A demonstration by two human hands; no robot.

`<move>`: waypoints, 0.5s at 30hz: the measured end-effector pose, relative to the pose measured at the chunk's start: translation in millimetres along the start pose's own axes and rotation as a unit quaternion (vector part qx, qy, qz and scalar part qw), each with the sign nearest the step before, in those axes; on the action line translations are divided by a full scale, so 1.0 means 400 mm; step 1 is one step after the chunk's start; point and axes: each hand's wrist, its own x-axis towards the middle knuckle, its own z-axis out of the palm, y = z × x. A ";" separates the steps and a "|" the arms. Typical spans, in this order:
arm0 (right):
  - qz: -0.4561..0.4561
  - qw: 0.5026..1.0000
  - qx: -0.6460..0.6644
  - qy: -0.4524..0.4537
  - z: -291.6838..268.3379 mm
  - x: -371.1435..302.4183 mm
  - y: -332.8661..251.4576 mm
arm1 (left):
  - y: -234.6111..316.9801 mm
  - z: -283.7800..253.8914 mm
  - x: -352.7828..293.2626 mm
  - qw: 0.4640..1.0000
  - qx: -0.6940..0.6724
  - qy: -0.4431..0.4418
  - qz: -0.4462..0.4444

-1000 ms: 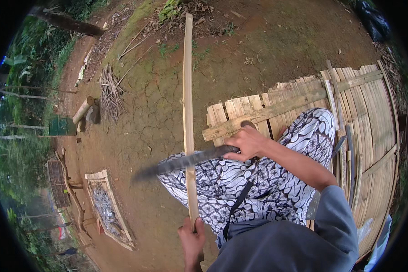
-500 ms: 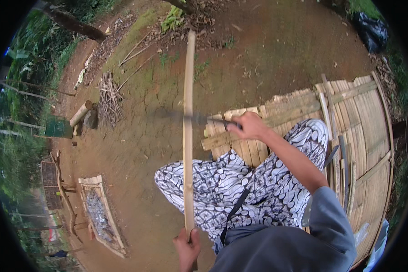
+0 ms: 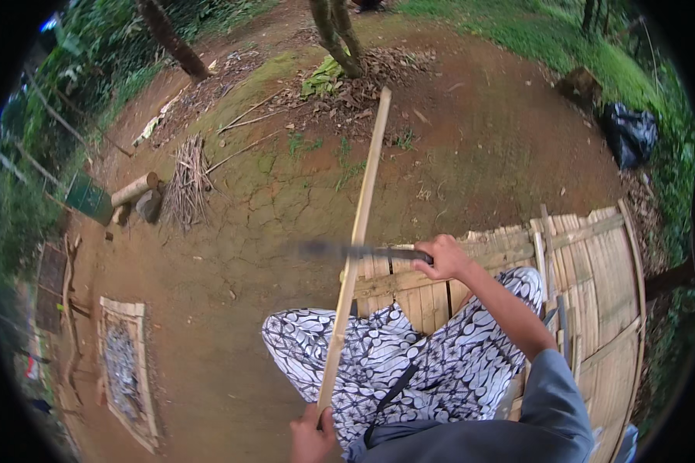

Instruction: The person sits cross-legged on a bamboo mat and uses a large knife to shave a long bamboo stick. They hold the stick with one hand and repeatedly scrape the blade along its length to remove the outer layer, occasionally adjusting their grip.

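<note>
A long pale bamboo strip [image 3: 367, 177] slants up and away from my lap, its far end over the bare earth. My left hand [image 3: 312, 437] is closed round its near end, beside my knee. In my right hand [image 3: 445, 258] is a machete [image 3: 394, 253], held by its dark handle. The machete points left, and its blade crosses the strip about midway along. Motion blurs the blade's far part, and I cannot tell whether it touches the strip. Beneath both, my patterned trousers [image 3: 371, 332] cover my crossed legs.
I sit on a bamboo slat platform [image 3: 602, 293], with loose strips on it at right. A bundle of sticks [image 3: 187, 184], a log [image 3: 134, 189] and a green container [image 3: 89, 198] stand at left. A framed ash pit [image 3: 122, 363] lies nearer. Farther off are a tree [image 3: 334, 35] and a black bag [image 3: 629, 135].
The view has tilted up, showing more ground ahead. The strip now leans to the right at its far end. Both hands keep their holds, and the machete still crosses the strip.
</note>
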 end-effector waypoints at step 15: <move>0.152 0.985 -0.055 -0.054 0.009 -0.047 -0.151 | -0.025 0.027 0.051 0.998 -0.064 -0.021 -0.015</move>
